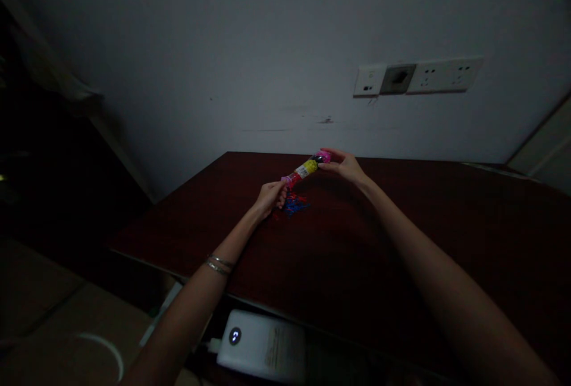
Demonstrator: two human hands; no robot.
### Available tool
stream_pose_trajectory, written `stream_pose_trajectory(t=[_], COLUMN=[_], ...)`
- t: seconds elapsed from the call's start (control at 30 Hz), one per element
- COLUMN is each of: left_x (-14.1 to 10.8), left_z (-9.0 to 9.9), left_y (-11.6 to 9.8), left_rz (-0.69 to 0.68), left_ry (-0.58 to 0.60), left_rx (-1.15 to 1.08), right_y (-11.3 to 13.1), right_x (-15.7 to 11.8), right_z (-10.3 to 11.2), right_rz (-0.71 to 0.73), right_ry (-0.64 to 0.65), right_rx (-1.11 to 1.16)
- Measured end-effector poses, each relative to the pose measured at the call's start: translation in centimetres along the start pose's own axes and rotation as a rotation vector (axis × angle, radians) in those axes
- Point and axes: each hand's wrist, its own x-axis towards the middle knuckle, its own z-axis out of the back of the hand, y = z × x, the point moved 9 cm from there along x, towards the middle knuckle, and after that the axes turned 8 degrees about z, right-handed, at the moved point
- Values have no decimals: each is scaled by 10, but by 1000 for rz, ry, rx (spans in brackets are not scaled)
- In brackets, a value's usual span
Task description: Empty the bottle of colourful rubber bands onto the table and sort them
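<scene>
A slim see-through tube with pink, red, yellow and black contents and a white label is held at a slant over the dark table. My left hand is closed round its lower, pink end. At the upper end, the thumb and fingers of my right hand grip the tube around its black and pink part. Below the tube, beside my left hand, a loose heap of small thin blue and red pieces lies on the table. Their exact kind is too small to make out.
The dark red-brown tabletop meets a pale wall at the back. Wall sockets sit at the upper right. Under the front edge is a white box-shaped device with a lit round button and a plug in its side.
</scene>
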Motion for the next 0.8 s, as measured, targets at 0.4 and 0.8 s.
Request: stream_pose_trajectory(t=[0.4,0.8], left_x=[-5,-33], left_z=[-6,-50], left_y=[-12,-17], left_rz=[-41,22], left_ry=[109,482], left_rx=[-323,-281], right_y=[11,12], right_x=[4,-3], right_z=[-18,-45], right_rz=[93,167], right_ry=[29,145], right_rx=[89,124])
